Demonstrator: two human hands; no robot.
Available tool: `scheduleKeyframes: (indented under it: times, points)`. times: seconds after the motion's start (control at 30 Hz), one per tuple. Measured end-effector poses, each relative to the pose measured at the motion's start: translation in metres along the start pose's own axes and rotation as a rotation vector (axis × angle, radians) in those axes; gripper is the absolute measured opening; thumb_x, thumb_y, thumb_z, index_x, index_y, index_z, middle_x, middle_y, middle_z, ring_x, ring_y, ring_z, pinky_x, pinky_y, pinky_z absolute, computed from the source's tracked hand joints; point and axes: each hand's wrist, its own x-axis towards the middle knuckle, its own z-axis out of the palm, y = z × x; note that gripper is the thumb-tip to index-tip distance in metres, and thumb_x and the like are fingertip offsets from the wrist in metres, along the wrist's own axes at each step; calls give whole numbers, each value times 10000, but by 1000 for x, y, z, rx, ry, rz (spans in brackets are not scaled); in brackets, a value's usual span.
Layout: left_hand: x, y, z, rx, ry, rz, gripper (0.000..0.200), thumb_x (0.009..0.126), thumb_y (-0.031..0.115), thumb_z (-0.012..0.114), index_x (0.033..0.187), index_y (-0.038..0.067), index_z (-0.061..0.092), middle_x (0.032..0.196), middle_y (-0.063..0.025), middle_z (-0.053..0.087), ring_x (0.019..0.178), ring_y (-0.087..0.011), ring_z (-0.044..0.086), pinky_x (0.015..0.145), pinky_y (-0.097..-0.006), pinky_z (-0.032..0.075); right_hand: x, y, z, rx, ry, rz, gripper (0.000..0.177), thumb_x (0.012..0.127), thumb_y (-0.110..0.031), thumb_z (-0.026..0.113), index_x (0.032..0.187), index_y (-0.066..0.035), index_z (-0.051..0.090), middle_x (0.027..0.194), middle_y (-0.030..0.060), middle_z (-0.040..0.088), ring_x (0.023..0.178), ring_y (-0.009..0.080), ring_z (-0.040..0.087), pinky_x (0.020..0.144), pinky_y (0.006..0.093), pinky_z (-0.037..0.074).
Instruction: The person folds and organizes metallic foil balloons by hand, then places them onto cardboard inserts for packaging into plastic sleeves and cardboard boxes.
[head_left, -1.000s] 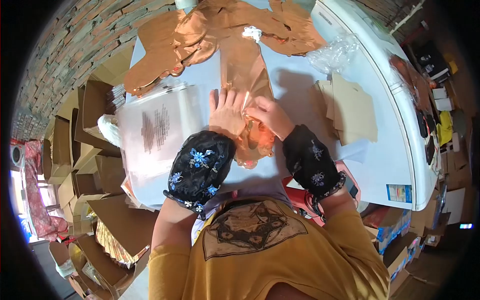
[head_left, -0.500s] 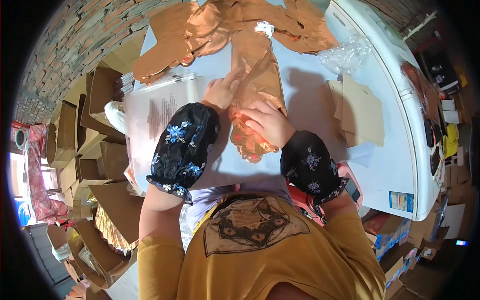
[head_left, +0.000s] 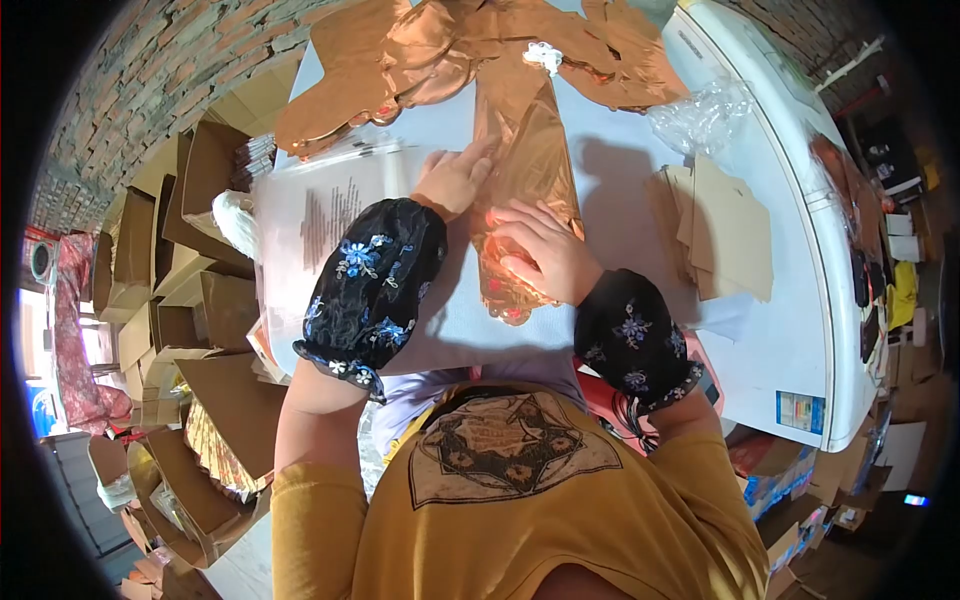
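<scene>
Cardboard sheets [head_left: 735, 235] right of foil strip [head_left: 525, 150]

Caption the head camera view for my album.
Left hand and right hand on a shiny copper-coloured foil sheet, on a pale table.

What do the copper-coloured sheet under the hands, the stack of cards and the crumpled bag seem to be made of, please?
The sheet looks like thin metallic foil or coated film: glossy, with sharp creases. The cards look like matt card or thick paper, plain tan and flat. The bag seems clear, glossy plastic, being see-through with bright wrinkles.
</scene>
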Motion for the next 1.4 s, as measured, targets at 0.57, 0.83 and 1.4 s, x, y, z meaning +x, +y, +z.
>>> scheduleKeyframes:
  times: [0.57,0.83,1.4]
  points:
    - [-6,4,-3,33,-74,14,480,1029,283,464,1501,241,387,1239,-26,670,1242,-246,523,1149,-511,177,-4,11,-17,-10,-115,-74,343,853,-170,688,1167,-64,600,1406,74,550,1343,317,457,1133,490,334]
    - [-13,16,-8,115,-94,54,498,961,183,592,1442,246,480,1251,-39,638,1285,-248,490,1156,-531,170,-5,13,-17,-20,-114,-81,328,829,-177,698,1135,-90,621,1386,66,567,1324,314,478,1114,489,353]
    - [-29,7,25,272,179,238,397,985,299,530,1371,204,543,1378,-3,523,1335,-216,425,1152,-528,237,-9,16,-14,-116,-124,-95,393,851,-280,706,1171,-76,605,1428,76,531,1345,305,459,1139,513,315]
